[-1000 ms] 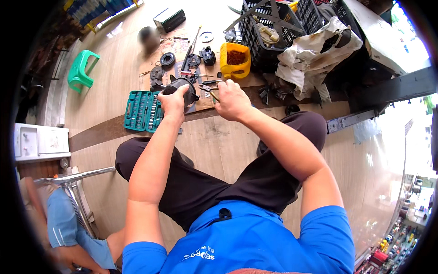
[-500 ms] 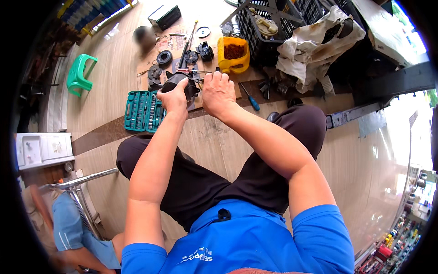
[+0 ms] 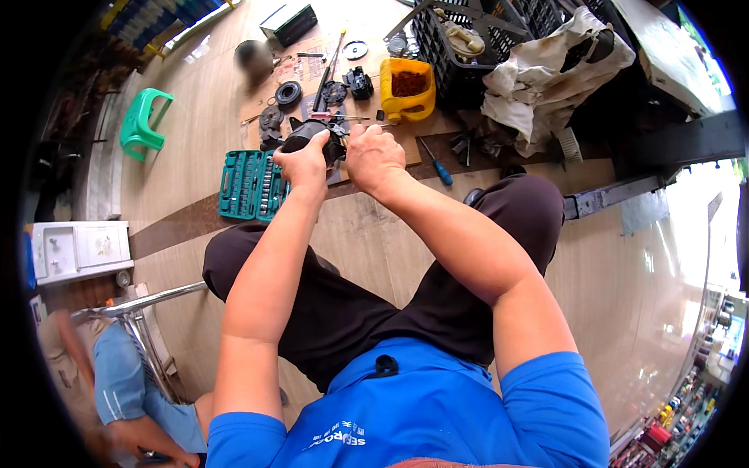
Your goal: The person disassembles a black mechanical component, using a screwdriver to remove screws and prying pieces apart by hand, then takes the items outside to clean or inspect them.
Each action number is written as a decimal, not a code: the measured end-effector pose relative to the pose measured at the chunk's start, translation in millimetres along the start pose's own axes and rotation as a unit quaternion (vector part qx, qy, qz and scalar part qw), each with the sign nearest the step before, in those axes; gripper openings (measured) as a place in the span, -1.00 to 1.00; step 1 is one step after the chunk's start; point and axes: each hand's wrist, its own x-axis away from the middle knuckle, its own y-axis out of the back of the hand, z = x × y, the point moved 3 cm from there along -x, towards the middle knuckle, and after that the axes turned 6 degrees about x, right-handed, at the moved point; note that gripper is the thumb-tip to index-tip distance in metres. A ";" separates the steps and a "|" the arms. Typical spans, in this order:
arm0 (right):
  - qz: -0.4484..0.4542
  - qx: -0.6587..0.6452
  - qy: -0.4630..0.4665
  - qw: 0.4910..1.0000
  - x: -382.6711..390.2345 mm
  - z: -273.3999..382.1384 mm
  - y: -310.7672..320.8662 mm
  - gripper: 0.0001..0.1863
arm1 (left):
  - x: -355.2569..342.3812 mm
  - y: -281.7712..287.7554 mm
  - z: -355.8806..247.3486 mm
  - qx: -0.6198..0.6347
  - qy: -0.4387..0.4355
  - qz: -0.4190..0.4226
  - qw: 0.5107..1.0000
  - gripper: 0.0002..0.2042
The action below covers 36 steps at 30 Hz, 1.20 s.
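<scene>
My left hand (image 3: pixel 307 162) grips a black cylindrical machine part (image 3: pixel 301 139) with tabs along its edge, thumb on top. Close against the part's right side is my closed right hand (image 3: pixel 375 159). A thin rod shows beside its knuckles, but what the fingers hold is hidden. Just left of my left wrist lies an open teal socket set (image 3: pixel 240 186). Beyond the hands, a cardboard sheet (image 3: pixel 312 72) carries a black ring (image 3: pixel 288 94), a pale disc (image 3: pixel 355 50) and a black block-shaped part (image 3: pixel 360 83).
A cut yellow jug (image 3: pixel 388 87) with rust-brown contents stands ahead, beside a black crate (image 3: pixel 441 74) and a stained cloth (image 3: pixel 538 86). A blue-handled screwdriver (image 3: pixel 443 172) lies right of my hands. A green stool (image 3: pixel 140 125) stands left; another person (image 3: pixel 129 374) sits lower left.
The whole view has shifted slightly to the right and down. Both hands stay at the black cylindrical part, the right one turned a little.
</scene>
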 end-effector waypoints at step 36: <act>-0.171 -0.102 0.053 0.979 5.8 -9.4 25.8 -0.69 | 14.0 21.9 -57.9 0.300 0.205 0.224 0.904 -0.42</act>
